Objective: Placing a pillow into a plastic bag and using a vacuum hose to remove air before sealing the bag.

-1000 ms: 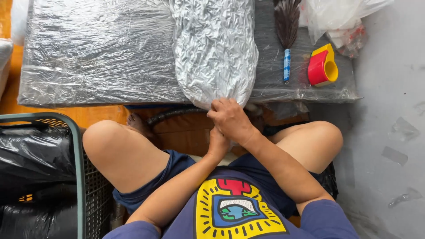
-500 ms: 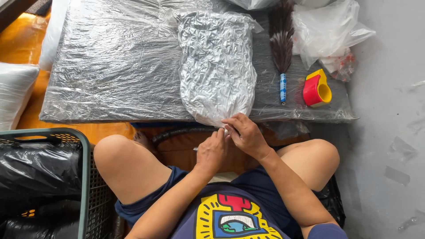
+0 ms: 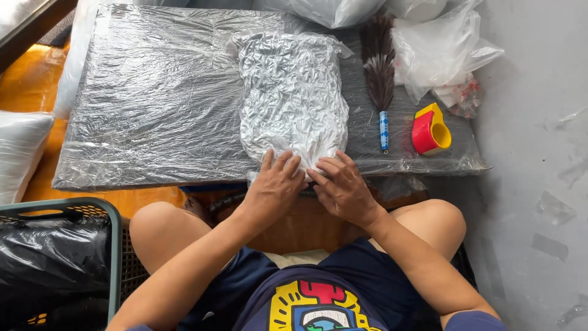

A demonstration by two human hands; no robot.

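Now, bag: crinkled vacuum-packed bag (image 3: 290, 92) lies on plastic-covered table (image 3: 147, 116), near end under both hands.
L hand (image 3: 275, 184): flat, fingers spread, pressing bag edge.
R hand (image 3: 343, 187): same, beside it.
Hidden: bag's near edge, contents unclear.

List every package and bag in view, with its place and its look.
Crinkled package: mid-table, long, silvery-white plastic, both hands at its near end.
Clear bags: table's far right corner, bunched, whitish.
White bag: left edge, puffy.
Black bag: lower left, inside a green basket.
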